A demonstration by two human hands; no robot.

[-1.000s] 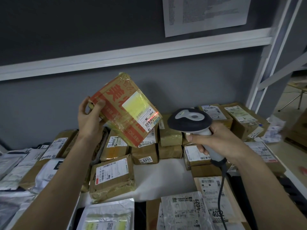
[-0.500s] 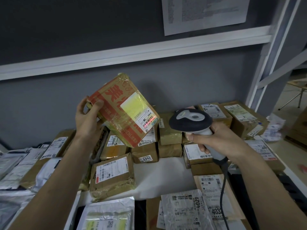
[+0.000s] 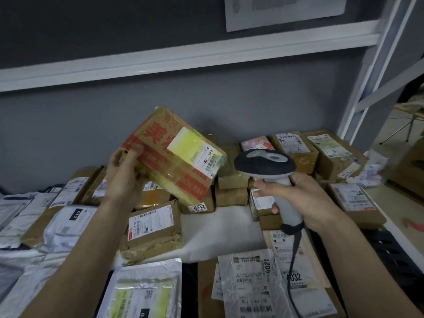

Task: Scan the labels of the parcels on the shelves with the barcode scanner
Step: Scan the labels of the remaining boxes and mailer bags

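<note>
We grip the tilted parcel [image 3: 174, 154] in our left hand [image 3: 124, 173] above the shelf [image 3: 218, 228], its label [image 3: 197, 150] facing the scanner [image 3: 263, 161] clasped just beside it in our right hand [image 3: 298, 198].

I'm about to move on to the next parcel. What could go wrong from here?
The left hand grips the taped box by one corner only, so it may slip onto the parcels below. No scan light shows on its label, so the barcode scanner in the right hand may have missed it.
</note>
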